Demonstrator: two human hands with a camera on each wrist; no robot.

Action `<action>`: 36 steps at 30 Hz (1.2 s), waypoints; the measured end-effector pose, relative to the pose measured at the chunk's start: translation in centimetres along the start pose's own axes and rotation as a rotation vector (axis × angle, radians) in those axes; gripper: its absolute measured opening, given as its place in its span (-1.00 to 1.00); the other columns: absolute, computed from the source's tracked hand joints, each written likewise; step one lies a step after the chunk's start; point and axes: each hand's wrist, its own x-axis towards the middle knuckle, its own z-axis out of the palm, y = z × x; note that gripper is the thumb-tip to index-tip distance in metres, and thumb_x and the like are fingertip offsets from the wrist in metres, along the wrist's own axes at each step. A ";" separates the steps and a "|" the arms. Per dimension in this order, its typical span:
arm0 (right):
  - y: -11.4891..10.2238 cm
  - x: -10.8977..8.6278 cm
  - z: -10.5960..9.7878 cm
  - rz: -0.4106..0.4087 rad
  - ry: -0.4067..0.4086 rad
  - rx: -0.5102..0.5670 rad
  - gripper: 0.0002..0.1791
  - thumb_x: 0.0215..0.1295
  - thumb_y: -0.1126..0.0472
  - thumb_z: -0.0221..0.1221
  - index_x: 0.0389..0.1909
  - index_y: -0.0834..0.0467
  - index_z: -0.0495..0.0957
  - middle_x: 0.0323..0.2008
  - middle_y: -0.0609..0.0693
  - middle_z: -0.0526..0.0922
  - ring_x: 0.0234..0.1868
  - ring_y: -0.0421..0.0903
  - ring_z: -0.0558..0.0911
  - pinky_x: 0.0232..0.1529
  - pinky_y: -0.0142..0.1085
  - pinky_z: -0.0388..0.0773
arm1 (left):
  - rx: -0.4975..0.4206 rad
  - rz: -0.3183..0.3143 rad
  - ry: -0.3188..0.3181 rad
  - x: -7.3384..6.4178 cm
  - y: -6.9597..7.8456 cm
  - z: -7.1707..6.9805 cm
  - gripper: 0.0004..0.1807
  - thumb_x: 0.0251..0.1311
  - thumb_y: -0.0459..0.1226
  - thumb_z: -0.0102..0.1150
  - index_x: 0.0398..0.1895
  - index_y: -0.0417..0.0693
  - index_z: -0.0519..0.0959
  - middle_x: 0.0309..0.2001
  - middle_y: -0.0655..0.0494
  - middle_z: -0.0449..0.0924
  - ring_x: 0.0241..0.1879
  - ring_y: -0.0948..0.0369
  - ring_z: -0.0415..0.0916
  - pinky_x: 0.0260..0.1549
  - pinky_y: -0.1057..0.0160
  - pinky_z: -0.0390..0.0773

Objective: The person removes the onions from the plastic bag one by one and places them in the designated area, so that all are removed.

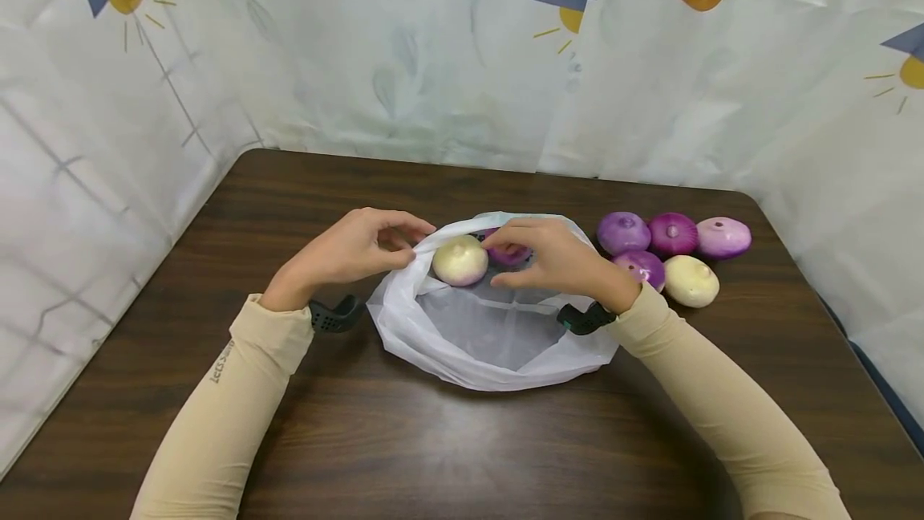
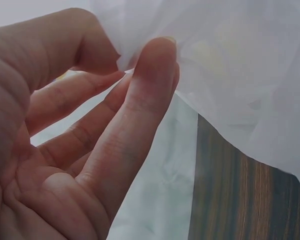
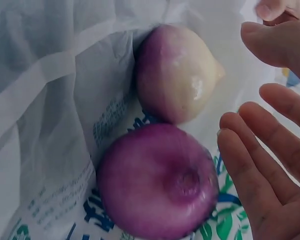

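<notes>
A white plastic bag (image 1: 462, 355) lies on the table with its mouth spread wide. My left hand (image 1: 361, 245) pinches the bag's left rim between thumb and finger; the left wrist view shows the thin film (image 2: 230, 70) at the fingertips. Inside the bag are a pale onion with a purple side (image 3: 180, 75) and a purple onion (image 3: 140, 180), side by side. Over the bag's mouth hovers my right hand (image 1: 556, 259), fingers spread and holding nothing, beside these two onions. It partly covers the purple one in the head view.
Right of the bag, several more onions sit in a group: purple ones (image 1: 673, 233) at the back and a pale one (image 1: 691, 281) in front. The dark wooden table (image 1: 346, 440) ends at a patterned white sheet (image 1: 433, 62) behind.
</notes>
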 end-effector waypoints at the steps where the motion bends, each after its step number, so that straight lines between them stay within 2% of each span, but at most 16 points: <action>1: 0.0 0.2 0.1 0.007 -0.007 0.000 -0.47 0.10 0.05 0.54 0.09 0.11 0.72 -0.05 0.02 0.78 -0.06 -0.06 0.75 0.02 -0.17 0.69 | -0.002 -0.001 -0.002 0.0 0.0 0.0 -0.54 0.28 -0.35 0.15 0.24 0.11 0.64 0.02 0.11 0.75 -0.10 0.22 0.71 -0.04 0.14 0.59; 6: -0.2 1.1 0.7 0.024 -0.025 -0.024 -0.45 0.13 0.03 0.52 0.15 0.08 0.70 0.05 -0.04 0.78 0.04 -0.12 0.73 0.12 -0.17 0.65 | -0.013 -0.005 -0.006 0.0 -0.2 0.0 -0.54 0.28 -0.34 0.16 0.25 0.12 0.63 0.02 0.13 0.75 -0.13 0.23 0.70 -0.08 0.19 0.61; 13: -0.5 2.5 1.2 -0.016 -0.019 -0.029 -0.54 0.17 0.12 0.47 0.11 0.10 0.71 0.06 -0.02 0.78 0.10 -0.09 0.72 0.17 -0.17 0.63 | -0.030 0.002 -0.001 0.1 -0.2 -0.1 -0.54 0.27 -0.36 0.15 0.23 0.11 0.64 0.00 0.12 0.76 -0.15 0.24 0.71 -0.10 0.29 0.62; 23: -0.4 3.6 1.9 -0.003 -0.052 -0.035 -0.52 0.19 0.11 0.45 0.14 0.13 0.69 0.08 0.02 0.76 0.11 -0.09 0.70 0.16 -0.18 0.62 | -0.019 -0.005 -0.003 0.1 -0.2 -0.2 -0.55 0.28 -0.34 0.15 0.23 0.10 0.64 0.01 0.12 0.76 -0.16 0.23 0.70 -0.08 0.21 0.63; 29: -0.4 3.8 2.2 0.039 -0.068 -0.046 -0.49 0.17 0.07 0.47 0.14 0.13 0.69 0.00 0.00 0.77 0.02 -0.09 0.71 0.14 -0.18 0.63 | -0.017 -0.011 -0.002 0.1 -0.2 -0.2 -0.55 0.28 -0.34 0.16 0.23 0.10 0.64 0.02 0.12 0.75 -0.15 0.22 0.71 -0.04 0.17 0.64; 36: -0.3 4.0 2.4 0.075 -0.092 -0.061 -0.48 0.15 0.08 0.47 0.16 0.10 0.68 0.12 0.03 0.71 0.13 -0.04 0.67 0.19 -0.15 0.61 | -0.021 -0.007 0.006 0.1 -0.3 -0.2 -0.54 0.26 -0.36 0.16 0.23 0.06 0.65 0.00 0.08 0.76 -0.15 0.22 0.71 -0.08 0.22 0.63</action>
